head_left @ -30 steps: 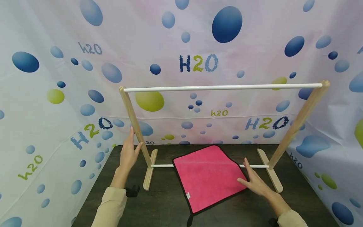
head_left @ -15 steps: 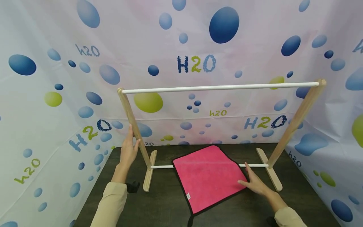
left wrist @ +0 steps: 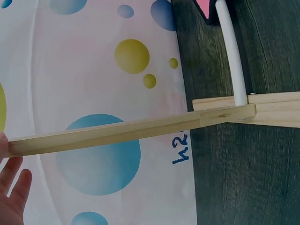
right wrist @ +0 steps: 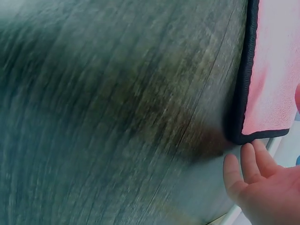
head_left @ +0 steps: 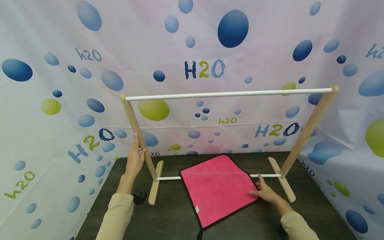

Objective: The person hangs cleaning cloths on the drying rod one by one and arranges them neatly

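Pink cloth [head_left: 220,191] is lying on dark counter [head_left: 171,220], over low white bar [head_left: 169,178] — R hand [head_left: 267,194], fingers loose, is touching its R corner; L hand [head_left: 134,161], unclenched, is touching L wooden post [head_left: 132,116].

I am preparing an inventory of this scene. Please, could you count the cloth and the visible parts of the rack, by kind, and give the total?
Pink cloth: 1
White rods: 2 (the lower one partly covered)
Wooden uprights: 2
Wooden feet: 2
Total: 7
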Tool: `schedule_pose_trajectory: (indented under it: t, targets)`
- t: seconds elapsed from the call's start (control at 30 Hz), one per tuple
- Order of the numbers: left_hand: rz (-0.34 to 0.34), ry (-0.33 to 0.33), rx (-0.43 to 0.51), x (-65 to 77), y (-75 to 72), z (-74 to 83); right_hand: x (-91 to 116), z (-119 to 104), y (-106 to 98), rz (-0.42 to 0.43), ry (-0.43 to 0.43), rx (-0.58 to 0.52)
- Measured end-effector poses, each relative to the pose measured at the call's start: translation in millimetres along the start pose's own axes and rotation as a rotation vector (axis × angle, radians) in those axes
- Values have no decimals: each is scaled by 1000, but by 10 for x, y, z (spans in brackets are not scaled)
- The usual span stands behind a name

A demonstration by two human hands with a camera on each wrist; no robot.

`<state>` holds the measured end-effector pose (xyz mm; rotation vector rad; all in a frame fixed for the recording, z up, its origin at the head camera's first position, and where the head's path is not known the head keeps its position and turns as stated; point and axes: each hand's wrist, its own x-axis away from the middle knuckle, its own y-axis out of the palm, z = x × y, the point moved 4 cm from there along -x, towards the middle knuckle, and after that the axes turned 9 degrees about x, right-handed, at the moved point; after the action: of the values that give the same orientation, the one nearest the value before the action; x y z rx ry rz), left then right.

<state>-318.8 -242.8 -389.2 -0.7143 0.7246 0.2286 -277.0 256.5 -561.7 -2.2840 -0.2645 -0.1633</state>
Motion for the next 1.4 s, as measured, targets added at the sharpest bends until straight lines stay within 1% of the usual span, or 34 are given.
schedule_pose_trajectory:
  t: [0.13,0.23,0.33,0.43,0.6,0.77,0.87,0.97,1.13,1.27,1.3,1.4]
  targets:
    - [-16,8,-8,-5,17,-4,-29,28,-14,17,25,-12]
    - [-14,13,7,-9,20,-1,-42,30,-53,46,13,-28]
    - [-3,30,20,-7,19,-5,-54,18,-87,55,-5,-58]
    - [14,58,22,-2,11,-12,-62,-3,-98,40,-20,-82]
    - [43,96,15,-2,-4,-14,-80,-48,-91,22,-47,-71]
    - [64,111,15,-2,-6,-7,-105,-93,-63,13,-92,-63]
    - [66,106,19,1,3,-9,-130,-104,-40,20,-103,-43]
    - [60,91,21,5,18,-18,-151,-110,-19,28,-97,-22]
    - [57,78,12,9,25,-22,-173,-114,27,3,-81,-26]
    - [54,77,14,7,22,-13,-188,-110,45,-31,-30,-50]
    - [53,74,14,5,22,-11,-193,-105,47,-40,-7,-68]
    - [49,59,15,2,23,-12,-189,-117,39,-78,20,-95]
